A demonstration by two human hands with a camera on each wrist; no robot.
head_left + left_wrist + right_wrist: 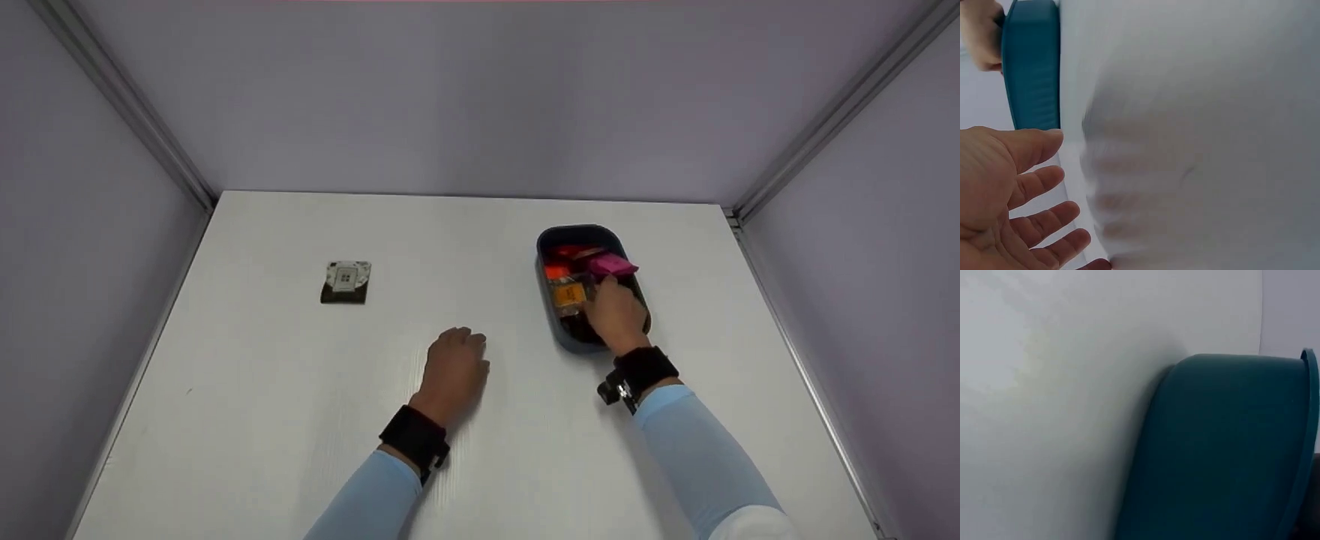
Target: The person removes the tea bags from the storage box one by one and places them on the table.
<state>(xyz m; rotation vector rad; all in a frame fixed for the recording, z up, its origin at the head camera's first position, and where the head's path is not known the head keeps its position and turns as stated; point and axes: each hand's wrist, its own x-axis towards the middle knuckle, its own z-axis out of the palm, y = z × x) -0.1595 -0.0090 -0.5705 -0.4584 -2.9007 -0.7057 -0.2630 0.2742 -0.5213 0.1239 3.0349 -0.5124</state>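
A dark teal oblong tub (549, 319) stands on the right part of the table, holding several small packets. My right hand (619, 315) reaches down into it over the near right rim. Its fingertips are beside a clear packet with an orange label (569, 294) and just below a bright pink packet (611, 265); whether they pinch anything is hidden. Red packets (556, 270) lie deeper at the far end. My left hand (454, 371) is over the middle of the table, fingers loosely bent and holding nothing, as the left wrist view shows. The right wrist view shows mostly the tub's outer wall (1224, 450).
A small square packet (346, 282), patterned white above and dark brown below, lies flat on the left part of the white table (247, 360). Grey panels (480, 97) enclose the table at the back and both sides.
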